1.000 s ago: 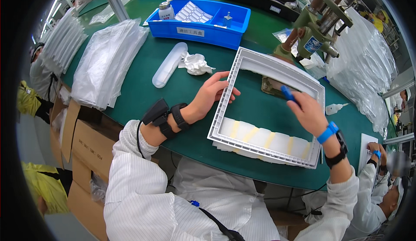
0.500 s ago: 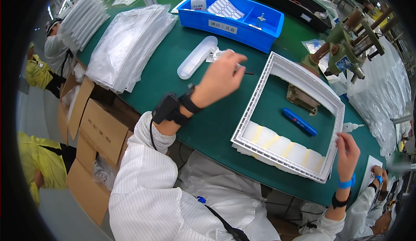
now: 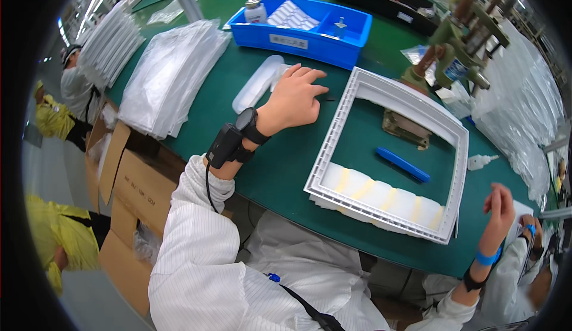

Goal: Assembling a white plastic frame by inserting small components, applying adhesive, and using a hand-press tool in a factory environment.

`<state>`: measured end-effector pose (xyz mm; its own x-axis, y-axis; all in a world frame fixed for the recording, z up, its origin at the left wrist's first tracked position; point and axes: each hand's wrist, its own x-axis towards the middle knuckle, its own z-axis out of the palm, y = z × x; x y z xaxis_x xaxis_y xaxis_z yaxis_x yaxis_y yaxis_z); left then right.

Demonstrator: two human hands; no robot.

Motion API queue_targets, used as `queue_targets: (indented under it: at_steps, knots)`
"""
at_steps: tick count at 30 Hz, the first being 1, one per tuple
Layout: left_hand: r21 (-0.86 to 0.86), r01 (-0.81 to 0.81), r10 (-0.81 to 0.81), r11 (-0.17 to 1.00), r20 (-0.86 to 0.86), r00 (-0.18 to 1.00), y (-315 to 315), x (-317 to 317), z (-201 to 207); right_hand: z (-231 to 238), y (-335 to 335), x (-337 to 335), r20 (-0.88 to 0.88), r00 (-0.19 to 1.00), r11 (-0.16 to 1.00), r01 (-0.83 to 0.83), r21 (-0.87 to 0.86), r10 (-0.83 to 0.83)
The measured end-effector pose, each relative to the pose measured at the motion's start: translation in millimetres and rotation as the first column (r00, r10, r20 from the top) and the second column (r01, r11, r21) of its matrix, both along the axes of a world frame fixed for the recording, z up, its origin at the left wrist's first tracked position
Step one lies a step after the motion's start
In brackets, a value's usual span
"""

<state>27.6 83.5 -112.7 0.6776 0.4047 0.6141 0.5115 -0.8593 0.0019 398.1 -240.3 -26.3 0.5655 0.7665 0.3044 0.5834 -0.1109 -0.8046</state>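
Note:
My left hand point(image 3: 294, 100) is above the green table with fingers spread, palm down, and nothing shows in its grip. Beside its fingertips lies a piece of white cloth point(image 3: 277, 81), partly hidden, next to an oblong translucent white case point(image 3: 256, 85). A small dark thin thing point(image 3: 330, 98) shows by the thumb side. My right hand point(image 3: 499, 215) is raised off the right side of a white rectangular plastic frame point(image 3: 326, 152), its fingers loosely bent and apart from the frame. White padding with yellow strips point(image 3: 381, 199) lines the frame's near side. Inside the opening rests a blue pen-shaped tool point(image 3: 403, 165).
A blue divided bin point(image 3: 298, 42) with bottles stands at the back. Bagged white sheets point(image 3: 173, 78) are stacked left. A green press point(image 3: 444, 63) has its base point(image 3: 406, 129) within the frame. A small white bottle point(image 3: 481, 162) lies right; a co-worker's hands point(image 3: 530, 227) are beyond.
My right hand has moved away from the frame's right edge, outward to the right. My left hand has drawn back slightly, its fingers spreading. The whole view has shifted a little.

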Motion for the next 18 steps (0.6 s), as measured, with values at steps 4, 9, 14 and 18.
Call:
queue_targets:
  at_steps: [4, 9, 14, 18]
  knots:
    - [-0.182, 0.049, -0.074, 0.982, -0.129, 0.989, 16, 5, -10, 64, 71, -5, 0.139, 0.981, 0.980, -0.155, 0.128, 0.137]
    - [-0.222, 0.094, -0.117, 0.971, -0.089, 0.989, 14, 23, -6, 114, 174, 20, 0.073, 0.995, 0.927, -0.090, 0.365, 0.068]
    - [-0.199, 0.078, -0.070, 0.977, 0.051, 0.996, 4, 9, 2, 99, 257, 55, -0.153, 0.987, 0.897, 0.107, 0.428, -0.045]
    - [-0.415, 0.098, 0.073, 0.904, 0.376, 0.924, -5, 1, 20, 84, 273, 59, -0.208, 0.973, 0.907, 0.170, 0.385, -0.095]
